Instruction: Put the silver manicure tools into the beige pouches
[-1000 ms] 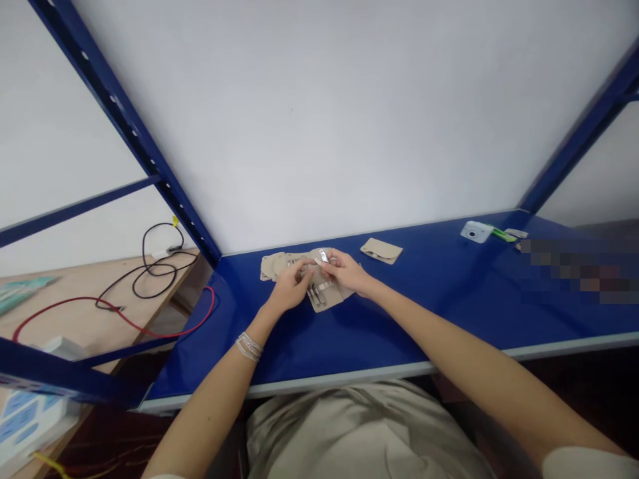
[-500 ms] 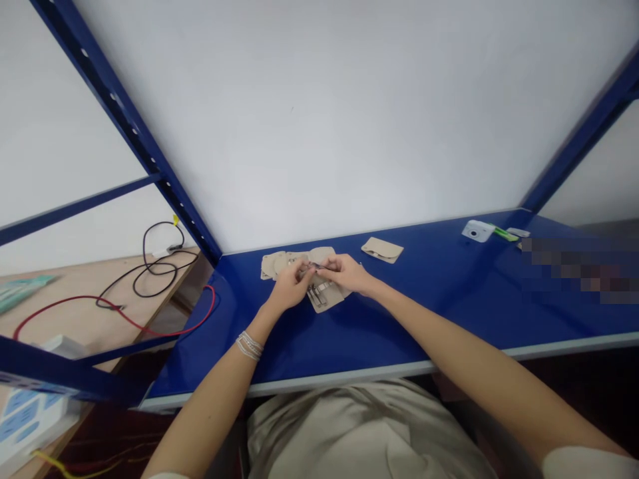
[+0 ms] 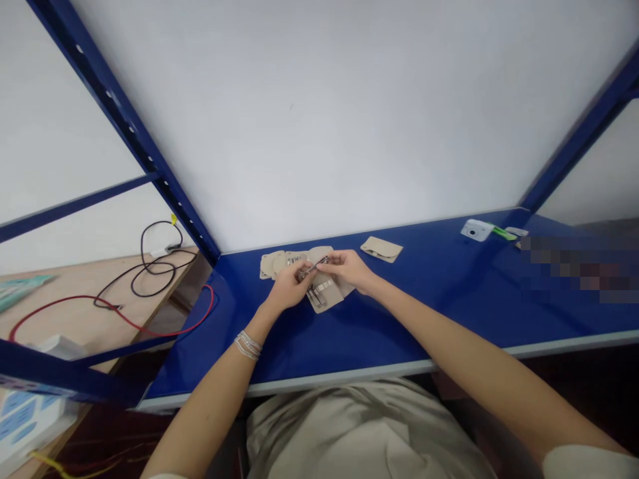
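My left hand [image 3: 288,287] and my right hand [image 3: 352,271] meet above the table, fingers closed in a pinch. Between them is a small silver metal tool that looks like a nail clipper [image 3: 314,266], slanting up to the right. Below lies an opened beige case [image 3: 329,299] with slim metal tools in its slots, partly hidden by my hands. More beige cases [image 3: 272,265] lie overlapping just beyond my left hand. A single folded beige case [image 3: 382,249] rests apart, beyond my right hand.
On the blue table [image 3: 424,299], a white camera [image 3: 476,230] and a bright green item [image 3: 503,232] lie at the right. Blue rack posts [image 3: 154,166] flank a white wall. The wooden table at left carries a black cable [image 3: 172,266], a red cable [image 3: 150,330] and a power strip [image 3: 34,422].
My right fingers have shifted slightly, and more of the silver tool shows between my hands, now slanting upward to the right. The cases stay in place.
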`<state>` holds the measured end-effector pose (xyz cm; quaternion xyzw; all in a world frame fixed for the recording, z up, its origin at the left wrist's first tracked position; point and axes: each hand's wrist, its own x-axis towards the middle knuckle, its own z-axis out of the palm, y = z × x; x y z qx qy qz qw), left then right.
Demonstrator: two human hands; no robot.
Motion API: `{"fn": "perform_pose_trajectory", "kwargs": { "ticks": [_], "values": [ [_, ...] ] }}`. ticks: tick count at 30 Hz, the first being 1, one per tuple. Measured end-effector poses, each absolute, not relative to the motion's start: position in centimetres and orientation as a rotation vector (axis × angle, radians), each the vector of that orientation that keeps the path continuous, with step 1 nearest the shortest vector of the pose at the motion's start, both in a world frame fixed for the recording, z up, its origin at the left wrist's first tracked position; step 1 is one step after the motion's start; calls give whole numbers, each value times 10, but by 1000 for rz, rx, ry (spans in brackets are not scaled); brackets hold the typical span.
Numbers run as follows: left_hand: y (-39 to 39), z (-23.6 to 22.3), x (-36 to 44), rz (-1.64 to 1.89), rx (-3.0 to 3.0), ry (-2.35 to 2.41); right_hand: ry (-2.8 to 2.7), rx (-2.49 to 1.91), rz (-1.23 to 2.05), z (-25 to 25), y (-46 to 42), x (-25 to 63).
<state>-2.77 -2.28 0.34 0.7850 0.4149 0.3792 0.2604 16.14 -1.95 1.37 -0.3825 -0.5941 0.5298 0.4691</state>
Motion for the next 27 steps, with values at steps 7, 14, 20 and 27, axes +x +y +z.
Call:
{"fn": "perform_pose_trajectory", "kwargs": {
  "ticks": [7,14,20,27],
  "values": [
    [-21,3,-28,1008,2244,1076,-1443,-933,1260,15,-18,160],
    [-24,6,-27,996,2267,1045,-1355,-973,1180,16,-17,161],
    [-21,3,-29,996,2187,1014,-1313,-942,1250,16,-16,161],
    [-20,1,-27,960,2136,1106,-1270,-874,1405,11,-13,160]
  ]
}}
